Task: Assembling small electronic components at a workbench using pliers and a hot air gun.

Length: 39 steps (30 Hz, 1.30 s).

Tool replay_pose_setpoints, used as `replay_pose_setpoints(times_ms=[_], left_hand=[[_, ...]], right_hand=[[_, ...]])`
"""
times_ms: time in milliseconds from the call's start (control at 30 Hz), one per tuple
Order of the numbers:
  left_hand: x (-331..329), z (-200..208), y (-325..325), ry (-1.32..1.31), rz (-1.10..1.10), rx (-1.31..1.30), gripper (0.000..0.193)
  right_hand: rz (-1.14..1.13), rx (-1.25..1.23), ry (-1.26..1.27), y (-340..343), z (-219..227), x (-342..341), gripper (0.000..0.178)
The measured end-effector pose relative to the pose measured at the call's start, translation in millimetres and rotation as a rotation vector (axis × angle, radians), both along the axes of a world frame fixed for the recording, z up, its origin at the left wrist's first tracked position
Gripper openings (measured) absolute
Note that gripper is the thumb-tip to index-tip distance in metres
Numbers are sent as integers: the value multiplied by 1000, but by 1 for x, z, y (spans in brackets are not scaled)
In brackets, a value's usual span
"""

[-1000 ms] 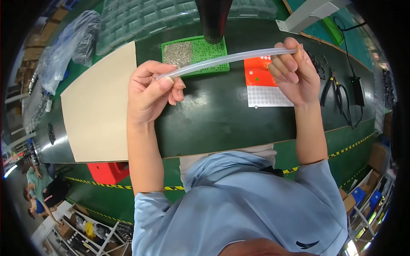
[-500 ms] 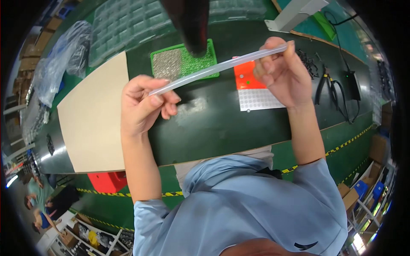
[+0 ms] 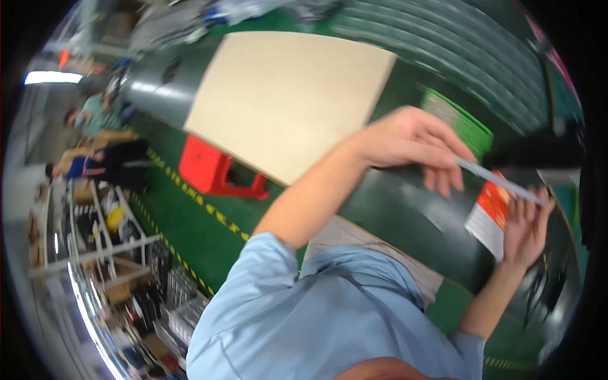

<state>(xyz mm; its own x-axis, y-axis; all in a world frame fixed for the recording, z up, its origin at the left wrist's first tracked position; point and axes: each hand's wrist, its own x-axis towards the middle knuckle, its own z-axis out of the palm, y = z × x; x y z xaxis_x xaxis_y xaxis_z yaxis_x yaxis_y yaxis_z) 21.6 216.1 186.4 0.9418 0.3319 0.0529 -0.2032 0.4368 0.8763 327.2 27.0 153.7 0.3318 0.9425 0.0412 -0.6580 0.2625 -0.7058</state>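
Left hand (image 3: 421, 147) — thumb and fingers pinched on one end of a pale tube (image 3: 486, 173). Right hand (image 3: 527, 229) — fingers pinching its other end.

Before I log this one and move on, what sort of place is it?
Probably a factory or workshop floor, judging by the long dark green workbench, the crowded white-framed shelving, and the yellow-and-black tape marking the green floor.

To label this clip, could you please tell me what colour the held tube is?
The tube looks whitish, though motion-blurred; the head view shows it.
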Motion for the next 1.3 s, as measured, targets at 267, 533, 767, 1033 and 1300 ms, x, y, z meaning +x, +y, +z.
replay_pose_setpoints(times_ms=[267,533,767,1033,1300], left_hand=[[-4,2,-6,-62,-82,-34,33],[-4,-1,-6,-85,-182,13,34],[-6,-3,-5,-111,-241,47,35],[-1,-16,-2,-151,-204,97,39],[10,-30,1,-172,-307,163,45]], right_hand=[[76,31,3,18,12,-14,24],[156,53,23,28,8,-11,24],[153,14,2,29,15,-17,26],[-208,-173,-375,33,27,-40,40],[-51,-118,-595,36,4,1,46]])
